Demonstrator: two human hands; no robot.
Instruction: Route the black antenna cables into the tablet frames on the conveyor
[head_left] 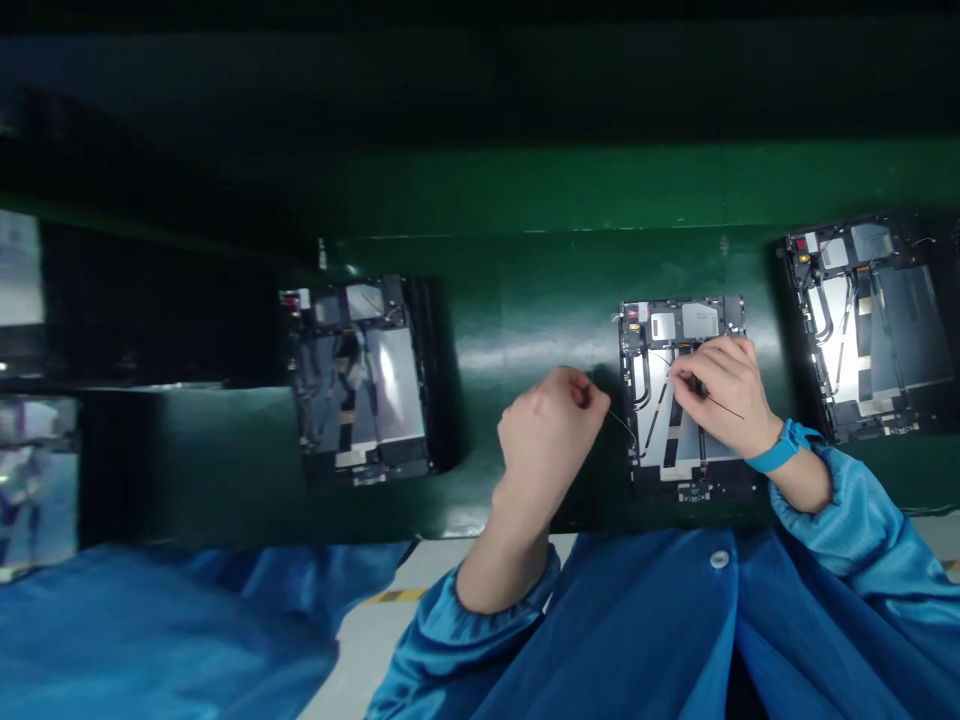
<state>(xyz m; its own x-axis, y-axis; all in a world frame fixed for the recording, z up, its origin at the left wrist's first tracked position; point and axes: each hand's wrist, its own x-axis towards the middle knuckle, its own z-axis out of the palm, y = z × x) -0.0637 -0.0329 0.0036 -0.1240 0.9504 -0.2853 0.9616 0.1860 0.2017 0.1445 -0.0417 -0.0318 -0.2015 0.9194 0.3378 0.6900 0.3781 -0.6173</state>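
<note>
An opened tablet point(679, 330) with its back cover off lies on the green conveyor belt point(525, 330) in front of me. My right hand point(724, 395) rests on its middle, fingers pinched on a thin black wire point(724, 405) that runs across the hand. My left hand point(551, 430) hovers just left of the tablet, fingers curled and pinching a fine pale wire point(626, 425) that leads toward the tablet's left edge. A blue strap point(780, 450) circles my right wrist. Both arms wear shiny blue sleeves.
Another opened tablet point(874, 320) lies on the belt at the right, and one more point(364, 375) at the left. Two blurred panels point(34, 480) sit at the far left edge. A pale floor with a yellow stripe point(397, 596) shows below the belt.
</note>
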